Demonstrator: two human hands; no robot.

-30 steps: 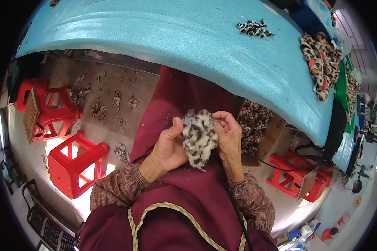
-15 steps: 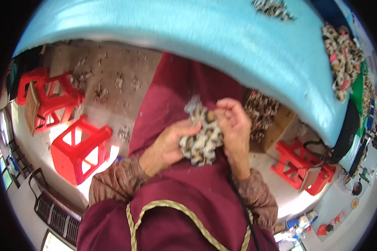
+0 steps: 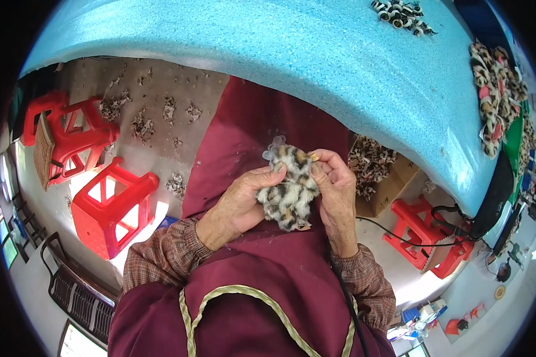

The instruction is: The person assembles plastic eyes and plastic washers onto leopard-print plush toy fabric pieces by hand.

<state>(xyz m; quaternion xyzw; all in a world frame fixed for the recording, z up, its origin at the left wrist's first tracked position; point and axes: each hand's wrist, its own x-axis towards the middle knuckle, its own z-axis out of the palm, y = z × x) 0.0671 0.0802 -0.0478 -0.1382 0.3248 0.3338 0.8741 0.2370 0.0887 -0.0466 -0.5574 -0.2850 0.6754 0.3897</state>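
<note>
Left hand (image 3: 235,203): your fingers grip the left side of the spotted plush piece (image 3: 287,201), thumb on top
Right hand (image 3: 337,195): your fingers pinch its upper right edge
Plush piece: held between your hands, above your maroon apron (image 3: 262,262)
Cardboard box (image 3: 394,185): right of your lap, beside the edge of the blue desk (image 3: 268,53); contains heaped spotted pieces (image 3: 370,163)
Green container (image 3: 513,138): far right; spotted material shows in it

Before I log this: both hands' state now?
Left hand: closed on the spotted furry piece.
Right hand: closed on the same piece's upper right edge.
</note>
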